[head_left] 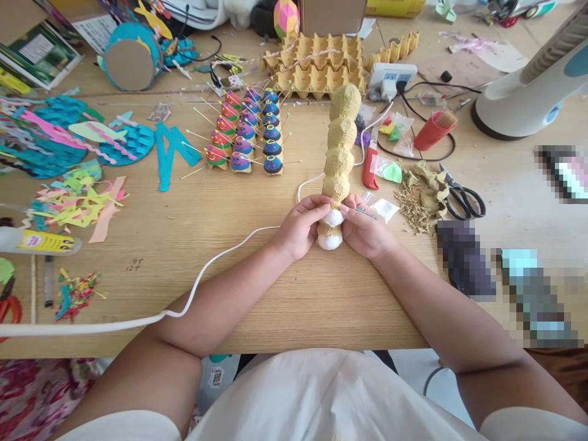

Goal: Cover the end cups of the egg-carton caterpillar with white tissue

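egg-carton strip, before the wearer at the wooden table; a light, even pinch should steady it without crushing the card. its long axis runs away from the white shirt, far end leaning slightly right, white bumps nearest. left hand and right hand grip its sides, fingertips nearly closed; a thin green stick juts from the right one. beyond: painted strips left, scissors right.

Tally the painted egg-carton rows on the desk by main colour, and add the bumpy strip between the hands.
Red-and-green row: 1
Purple row: 1
Blue row: 1
Tan-and-white strip, between left hand and right hand: 1
Total: 4
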The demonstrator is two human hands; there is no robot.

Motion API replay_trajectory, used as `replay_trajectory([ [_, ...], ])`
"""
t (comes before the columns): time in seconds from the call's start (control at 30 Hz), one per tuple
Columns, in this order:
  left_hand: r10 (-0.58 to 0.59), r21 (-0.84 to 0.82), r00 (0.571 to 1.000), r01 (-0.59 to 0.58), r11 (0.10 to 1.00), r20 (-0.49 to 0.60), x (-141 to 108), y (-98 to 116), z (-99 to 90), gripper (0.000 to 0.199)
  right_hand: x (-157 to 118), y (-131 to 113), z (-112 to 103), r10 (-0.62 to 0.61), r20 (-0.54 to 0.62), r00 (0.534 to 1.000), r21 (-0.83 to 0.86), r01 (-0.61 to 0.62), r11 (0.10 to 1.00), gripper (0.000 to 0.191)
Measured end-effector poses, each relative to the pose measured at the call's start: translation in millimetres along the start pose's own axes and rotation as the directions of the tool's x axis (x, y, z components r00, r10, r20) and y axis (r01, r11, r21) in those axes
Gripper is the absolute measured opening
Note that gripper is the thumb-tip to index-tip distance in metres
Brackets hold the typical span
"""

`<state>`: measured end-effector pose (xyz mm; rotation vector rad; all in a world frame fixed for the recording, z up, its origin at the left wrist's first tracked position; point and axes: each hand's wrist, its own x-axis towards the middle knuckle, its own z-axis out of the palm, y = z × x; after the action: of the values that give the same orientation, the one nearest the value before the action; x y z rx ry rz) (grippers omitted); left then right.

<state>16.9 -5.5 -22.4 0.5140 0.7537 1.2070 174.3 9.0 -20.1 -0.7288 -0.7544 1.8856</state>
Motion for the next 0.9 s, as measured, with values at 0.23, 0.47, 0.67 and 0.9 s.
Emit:
replay_trajectory([
  [0.23, -0.007, 0.022, 1.000, 0.006, 1.000, 0.014, -0.7, 2.7, 0.9, 0.033, -0.1, -2.3, -1.0, 0.015, 0.004, 1.000, 0.006, -0.015, 1.000, 0.047],
  [0.47, -0.048, -0.001, 0.998, 0.048, 0.999, -0.027, 0.6, 2.6, -0.8, 0.032, -0.6, -0.4, -2.1, 0.014, 0.026, 1.000, -0.001, -0.014, 1.000, 0.049],
  [0.67, -0.073, -0.047, 0.997, 0.072, 0.996, -0.014, 2.5, 3.5, -2.5, 0.029, 0.6, -2.4, -3.8, 0.044, 0.028, 0.999, 0.028, -0.045, 0.999, 0.047],
  [0.9, -0.070, -0.045, 0.997, 0.068, 0.997, -0.034, 6.2, 2.0, -5.1, 0.019, 1.3, -0.8, -3.7, 0.019, 0.010, 1.000, 0.026, -0.019, 0.999, 0.047],
])
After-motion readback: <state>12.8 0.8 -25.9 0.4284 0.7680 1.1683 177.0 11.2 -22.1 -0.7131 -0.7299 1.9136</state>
